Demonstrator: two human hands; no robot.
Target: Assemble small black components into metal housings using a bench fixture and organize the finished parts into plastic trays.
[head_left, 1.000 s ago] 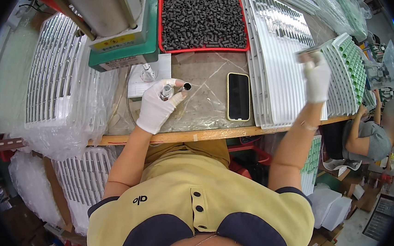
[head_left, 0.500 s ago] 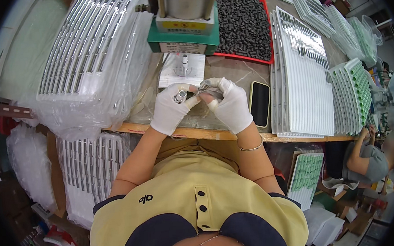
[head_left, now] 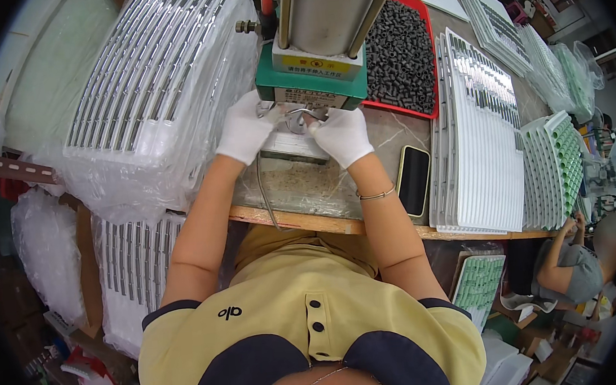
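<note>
Curved metal part (head_left: 307, 111) grasped by the fingers (head_left: 321, 130) of the right hand (head_left: 344, 133), metal tube (head_left: 265, 108) held in the left hand (head_left: 244, 131), green press (head_left: 314, 83) and metal base (head_left: 294, 152) reached, black fittings (head_left: 400, 58) heaped beyond, phone (head_left: 414, 180) laid on worktop (head_left: 300, 186).

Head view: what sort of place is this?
Probably a factory workshop: a green press on the bench, a red tray of small black pieces, and white racks of shiny metal pieces.
</note>
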